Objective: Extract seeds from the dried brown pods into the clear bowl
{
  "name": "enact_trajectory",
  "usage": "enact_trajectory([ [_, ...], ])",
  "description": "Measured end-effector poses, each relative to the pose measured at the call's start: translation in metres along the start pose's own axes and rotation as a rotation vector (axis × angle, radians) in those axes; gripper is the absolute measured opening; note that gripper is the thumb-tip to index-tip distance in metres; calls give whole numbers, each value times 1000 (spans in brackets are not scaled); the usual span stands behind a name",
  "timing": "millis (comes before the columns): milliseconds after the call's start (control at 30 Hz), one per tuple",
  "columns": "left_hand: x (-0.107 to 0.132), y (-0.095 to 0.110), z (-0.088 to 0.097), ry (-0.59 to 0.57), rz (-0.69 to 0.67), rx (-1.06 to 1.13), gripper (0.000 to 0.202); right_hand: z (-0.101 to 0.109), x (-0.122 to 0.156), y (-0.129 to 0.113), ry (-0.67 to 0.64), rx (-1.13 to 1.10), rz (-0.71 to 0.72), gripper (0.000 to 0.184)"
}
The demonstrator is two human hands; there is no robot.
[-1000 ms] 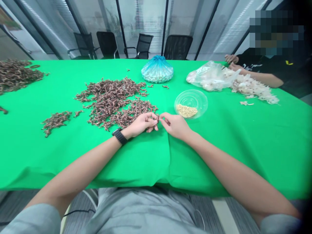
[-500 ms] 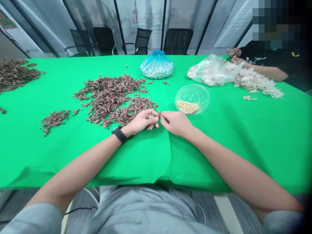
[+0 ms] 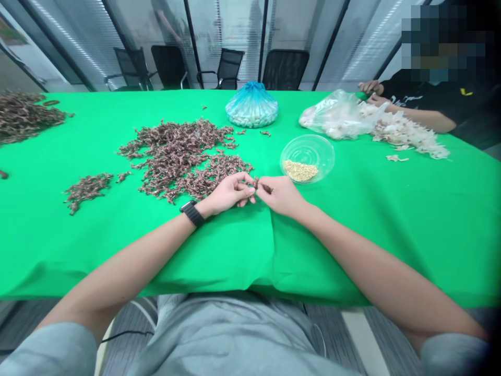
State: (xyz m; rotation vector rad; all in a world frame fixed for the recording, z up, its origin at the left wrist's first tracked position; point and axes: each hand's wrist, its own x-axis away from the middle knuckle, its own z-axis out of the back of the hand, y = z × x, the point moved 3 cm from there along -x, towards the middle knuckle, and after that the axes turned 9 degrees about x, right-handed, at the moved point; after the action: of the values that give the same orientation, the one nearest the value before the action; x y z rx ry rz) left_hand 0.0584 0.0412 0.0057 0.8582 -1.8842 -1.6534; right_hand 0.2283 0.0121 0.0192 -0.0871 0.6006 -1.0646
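Observation:
Over the green cloth, my left hand (image 3: pixel 231 194) pinches a small brown dried twisted piece (image 3: pixel 255 183) between thumb and forefinger, its other fingers curled below. From the right, the closed fingertips of my right hand (image 3: pixel 281 194) meet the same piece; most of it is hidden by the fingers. Just beyond my left hand spreads a large heap of similar brown dried pieces (image 3: pixel 172 151). Behind my right hand stands a clear round plastic bowl (image 3: pixel 327 152) with pale yellow bits (image 3: pixel 300 171) gathered at its near side. A black watch (image 3: pixel 192 213) is on my left wrist.
A small brown pile (image 3: pixel 88 190) and a bigger one (image 3: pixel 23 117) lie leftward. A tied blue bag (image 3: pixel 251 107) of whitish pieces stands at the back. At right, a co-worker's hands (image 3: pixel 373 94) are by a clear bag (image 3: pixel 336 112) and pale scraps (image 3: pixel 410 133). Chairs (image 3: pixel 287 68) stand behind.
My hands stay nearly where they were, fingertips together on the small brown piece. The view has shifted slightly. Behind the glass at the back, a person's figure now shows more clearly.

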Motion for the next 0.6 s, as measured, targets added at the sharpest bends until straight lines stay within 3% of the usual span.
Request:
enact_trajectory([
  [167, 1, -2, 0, 13, -31, -32, 47, 1, -2, -1, -17, -150, -116, 25],
  [333, 0, -1, -2, 11, -35, -46, 48, -8, -4, 6, -214, -549, -391, 20],
  [400, 0, -1, -3, 9, -35, -46, 48, -11, -4, 9, -272, -626, -440, 19],
  [467, 0, -1, -3, 11, -27, -50, 47, -8, -5, 11, -237, -509, -343, 22],
  [600, -1, -1, -3, 21, 6, -59, 45, 2, -4, 7, -127, -11, -35, 29],
])
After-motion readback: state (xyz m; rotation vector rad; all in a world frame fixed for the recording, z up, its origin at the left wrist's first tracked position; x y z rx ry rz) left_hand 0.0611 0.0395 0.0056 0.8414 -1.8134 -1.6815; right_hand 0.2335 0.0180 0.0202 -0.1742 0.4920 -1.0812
